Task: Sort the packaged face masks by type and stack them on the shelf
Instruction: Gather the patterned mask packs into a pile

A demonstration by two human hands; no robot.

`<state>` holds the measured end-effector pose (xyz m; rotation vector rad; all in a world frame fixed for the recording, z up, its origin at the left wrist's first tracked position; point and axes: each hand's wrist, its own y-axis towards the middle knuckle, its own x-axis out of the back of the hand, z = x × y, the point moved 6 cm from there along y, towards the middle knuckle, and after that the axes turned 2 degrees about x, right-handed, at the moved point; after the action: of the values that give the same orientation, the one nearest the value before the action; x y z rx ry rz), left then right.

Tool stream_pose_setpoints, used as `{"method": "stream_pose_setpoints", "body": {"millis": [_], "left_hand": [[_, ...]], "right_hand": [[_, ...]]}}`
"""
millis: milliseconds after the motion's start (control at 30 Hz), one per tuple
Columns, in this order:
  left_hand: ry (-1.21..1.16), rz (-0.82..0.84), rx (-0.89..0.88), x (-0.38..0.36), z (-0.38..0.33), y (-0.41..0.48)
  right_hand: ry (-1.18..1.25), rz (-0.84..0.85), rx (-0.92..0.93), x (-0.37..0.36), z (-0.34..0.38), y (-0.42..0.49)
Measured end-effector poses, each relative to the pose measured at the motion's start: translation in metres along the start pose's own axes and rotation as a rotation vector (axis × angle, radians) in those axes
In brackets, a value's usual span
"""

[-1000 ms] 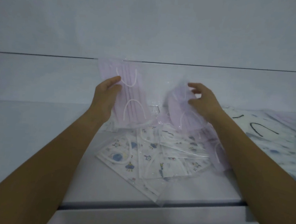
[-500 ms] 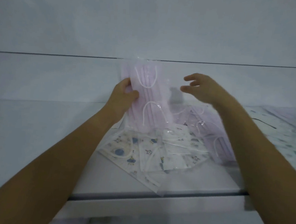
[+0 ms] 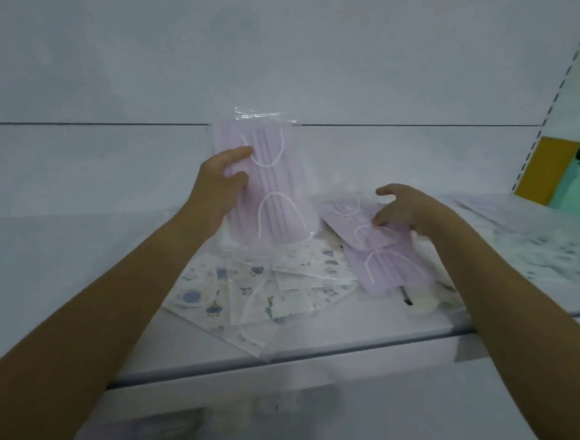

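At the near edge of the white shelf (image 3: pixel 72 273), around 6 o'clock in the view, a loose heap of printed masks (image 3: pixel 242 292) in clear wrappers lies fanned out, white with small blue cartoon figures.

Just beyond, toward 3 o'clock from that heap, two lying lilac packets (image 3: pixel 382 260) overlap on the pile. Their long axis runs from about 11 o'clock down to 5 o'clock.

The right hand (image 3: pixel 409 211) is arched over their far end, palm down, with a fingertip or the thumb touching the top wrapper. The picture is soft here, so I cannot tell whether it is pinching the packet or only resting on it.

Farther back, at 9 o'clock from the right hand, the left hand (image 3: pixel 220 184) grips the held lilac packet (image 3: pixel 276 198) by its left edge, thumb in front. This packet stands nearly upright, 12 to 6 o'clock, its lower end just above the heap.

The right hand is far the nearer to the lying packets. Joining them to the held one would likely mean lifting them toward 10 o'clock and turning them upright.

Behind stands the plain back panel (image 3: pixel 293 48).
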<state>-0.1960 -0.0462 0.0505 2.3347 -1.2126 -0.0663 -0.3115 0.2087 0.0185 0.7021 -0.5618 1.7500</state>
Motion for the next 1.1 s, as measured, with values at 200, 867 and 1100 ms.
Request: {"method": "stream_pose_setpoints", "body": {"millis": [200,867,1100], "left_hand": [[0.071,0.003,0.099,-0.021,0.001,0.007],[-0.098,-0.016,0.119,-0.006,0.010,-0.003],[-0.224,0.172,0.214,-0.020,0.012,-0.008]], "right_hand": [[0.329,-0.235,0.198,0.050,0.005,-0.002],[0.675,-0.421,0.353,0.053,0.062,-0.008],[0.854,-0.269,0.377,-0.014,0.100,-0.011]]}}
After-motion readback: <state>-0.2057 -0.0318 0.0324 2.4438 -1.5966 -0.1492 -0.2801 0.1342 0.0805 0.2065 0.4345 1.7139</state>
